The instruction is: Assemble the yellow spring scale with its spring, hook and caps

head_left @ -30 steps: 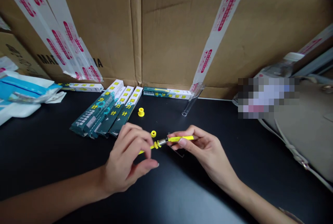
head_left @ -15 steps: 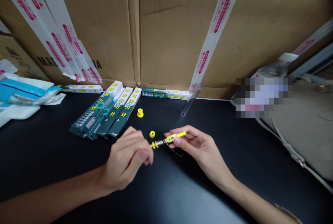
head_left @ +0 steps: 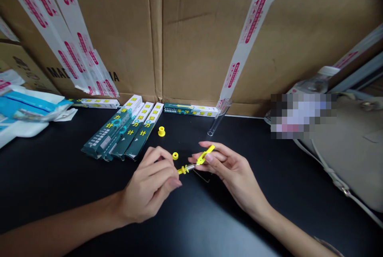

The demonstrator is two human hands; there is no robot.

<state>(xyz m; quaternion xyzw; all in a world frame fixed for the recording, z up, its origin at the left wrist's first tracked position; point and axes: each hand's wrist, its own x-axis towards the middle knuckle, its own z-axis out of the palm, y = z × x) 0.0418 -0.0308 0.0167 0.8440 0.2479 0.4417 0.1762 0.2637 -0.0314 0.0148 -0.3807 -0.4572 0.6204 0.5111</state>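
Observation:
My left hand (head_left: 151, 187) is closed around a yellow plastic stem with ringed flanges (head_left: 183, 169); most of that stem is hidden in the fingers. A short silvery spring (head_left: 190, 167) joins its right end. Between thumb and fingers, my right hand (head_left: 235, 169) pinches a flat yellow slotted strip (head_left: 205, 155), tilted up to the right, whose lower end meets the spring. Beneath the right fingers shows a thin bent wire (head_left: 203, 176). Just beyond the hands a small yellow ring (head_left: 175, 155) lies on the black table, and a yellow flanged cap (head_left: 161, 131) stands farther back.
Several green-and-white spring scale boxes (head_left: 112, 129) lie at the back left; another box (head_left: 191, 109) lies along the cardboard wall (head_left: 203, 50). A clear tube (head_left: 218, 119) leans there. Blue-and-white packaging (head_left: 32, 107) is at left, a bottle (head_left: 314, 83) and beige bag (head_left: 353, 145) at right.
The yellow strip has tilted more steeply upward in my right hand. My left hand has shifted slightly right, with the stem and spring still between both hands.

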